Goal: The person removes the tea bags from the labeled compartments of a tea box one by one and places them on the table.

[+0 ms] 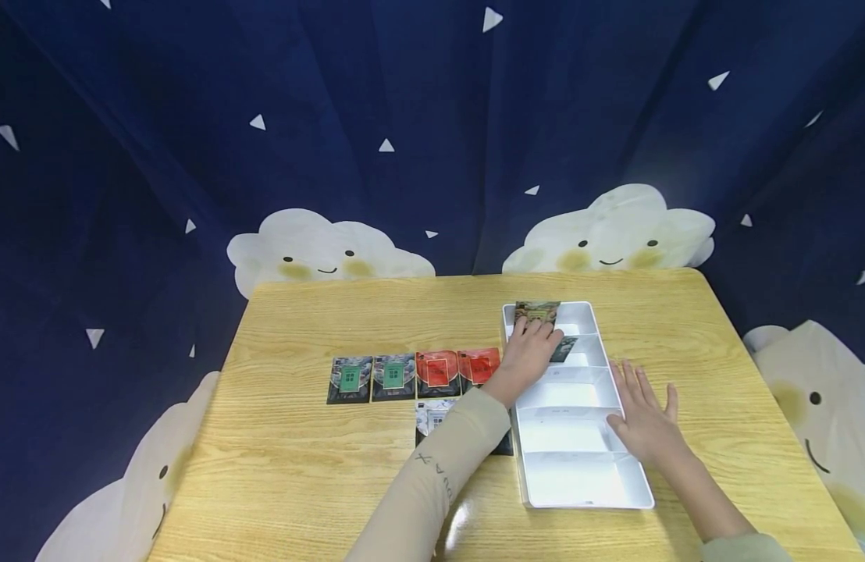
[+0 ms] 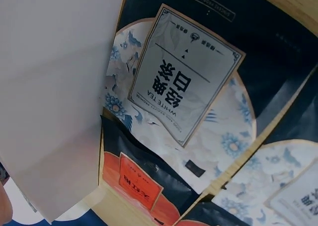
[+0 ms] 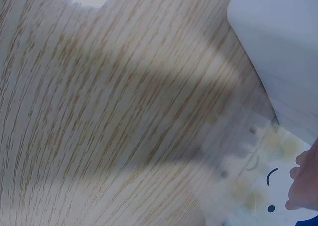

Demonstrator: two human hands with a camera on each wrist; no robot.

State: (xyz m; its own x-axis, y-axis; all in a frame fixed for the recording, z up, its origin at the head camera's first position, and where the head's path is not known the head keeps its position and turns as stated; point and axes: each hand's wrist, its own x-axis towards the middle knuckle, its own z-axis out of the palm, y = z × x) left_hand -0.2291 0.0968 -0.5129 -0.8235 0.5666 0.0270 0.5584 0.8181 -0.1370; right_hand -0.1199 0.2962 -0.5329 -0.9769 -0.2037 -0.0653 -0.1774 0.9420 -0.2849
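Note:
At the far end of a white divided tray (image 1: 583, 499), my left hand (image 1: 532, 347) holds a tea packet (image 1: 537, 310) with a dark, yellow-brown front. Its fingers lie over the packet's lower part, and the packet reaches past the tray's far rim. Beside the fingers, a dark green packet (image 1: 563, 350) shows in the second compartment, partly hidden by the hand. My right hand (image 1: 643, 417) rests along the tray's right side with fingers spread and straight, the thumb at the rim. In the right wrist view only a bit of that hand (image 3: 304, 181) shows beside the tray wall (image 3: 278, 47).
Left of the tray lie two green-labelled packets (image 1: 350, 379) and two red-labelled packets (image 1: 437, 373) in a row. Nearer, white tea packets (image 2: 184, 82) lie partly under the left sleeve (image 1: 439, 468). The nearer tray compartments show bare floors. A dark curtain (image 1: 404, 94) hangs behind the table.

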